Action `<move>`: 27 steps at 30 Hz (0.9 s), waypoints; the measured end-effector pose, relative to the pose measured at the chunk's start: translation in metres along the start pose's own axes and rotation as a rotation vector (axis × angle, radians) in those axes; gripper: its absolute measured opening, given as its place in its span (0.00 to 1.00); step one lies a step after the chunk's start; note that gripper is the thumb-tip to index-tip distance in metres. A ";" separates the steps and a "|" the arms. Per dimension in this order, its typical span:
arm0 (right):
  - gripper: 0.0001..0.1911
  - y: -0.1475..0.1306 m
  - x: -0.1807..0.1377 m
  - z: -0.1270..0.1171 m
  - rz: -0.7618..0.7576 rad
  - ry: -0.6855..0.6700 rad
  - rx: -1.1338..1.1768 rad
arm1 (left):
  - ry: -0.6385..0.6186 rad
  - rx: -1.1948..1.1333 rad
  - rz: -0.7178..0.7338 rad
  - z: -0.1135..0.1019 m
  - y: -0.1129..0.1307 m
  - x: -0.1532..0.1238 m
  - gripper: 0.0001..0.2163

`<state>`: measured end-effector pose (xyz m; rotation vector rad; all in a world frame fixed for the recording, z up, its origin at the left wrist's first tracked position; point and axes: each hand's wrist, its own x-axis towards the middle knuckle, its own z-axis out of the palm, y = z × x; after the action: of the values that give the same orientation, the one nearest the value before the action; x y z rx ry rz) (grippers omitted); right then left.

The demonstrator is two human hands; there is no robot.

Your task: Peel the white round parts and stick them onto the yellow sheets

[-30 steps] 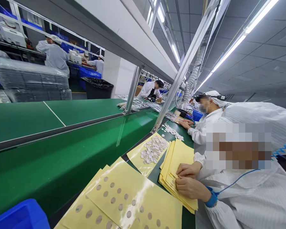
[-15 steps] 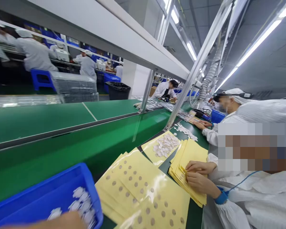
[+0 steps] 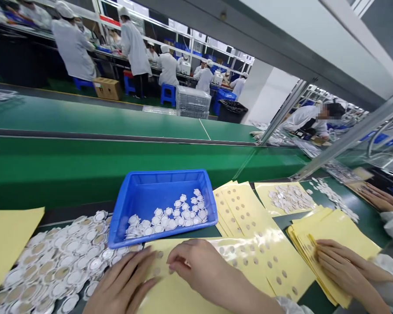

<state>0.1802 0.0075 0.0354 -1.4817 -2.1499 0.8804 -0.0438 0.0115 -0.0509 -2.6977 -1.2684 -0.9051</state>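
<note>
My left hand (image 3: 122, 281) lies with fingers stretched out on the left edge of a yellow sheet (image 3: 183, 294). Just right of it, my right hand (image 3: 206, 272) is closed in a pinch low over the same sheet. What its fingertips hold, if anything, is too small to make out. Round grey spots show on the sheet near both hands. Beyond them stands a blue bin (image 3: 163, 173) with white scalloped discs (image 3: 183, 213) inside. To my left spreads a heap of white and tan discs (image 3: 65, 257).
More spotted yellow sheets (image 3: 242, 209) lie to the right. Past them are a sheet holding a disc pile (image 3: 290, 198) and a co-worker's hands (image 3: 343, 261) on a yellow stack. A yellow sheet (image 3: 9, 240) sits far left. Metal posts (image 3: 281, 113) rise behind the green bench.
The view has swung left, bringing the whole blue bin and the disc heap into sight. A blurred hand was over the bin; now both my hands are at the yellow sheet.
</note>
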 end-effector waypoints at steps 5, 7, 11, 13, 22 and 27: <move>0.11 0.032 0.011 0.067 0.034 0.218 0.016 | 0.071 0.253 0.072 0.011 0.008 0.012 0.23; 0.12 0.039 0.014 0.077 0.017 0.254 0.023 | 0.062 0.242 0.067 0.011 0.009 0.013 0.22; 0.15 0.045 0.013 0.077 -0.015 0.239 0.016 | 0.037 0.197 0.015 0.006 0.008 0.012 0.17; 0.16 0.045 0.011 0.075 -0.023 0.246 0.010 | 0.035 0.170 0.005 0.004 0.008 0.013 0.15; 0.08 0.047 0.010 0.074 -0.049 0.287 0.107 | 0.070 -0.014 -0.071 0.005 0.011 0.015 0.12; 0.09 0.048 0.012 0.075 -0.078 0.313 0.104 | 0.027 -0.063 -0.111 0.017 0.001 0.004 0.13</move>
<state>0.1619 0.0096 -0.0525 -1.3727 -1.8901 0.6720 -0.0326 0.0175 -0.0626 -2.6748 -1.4205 -1.0065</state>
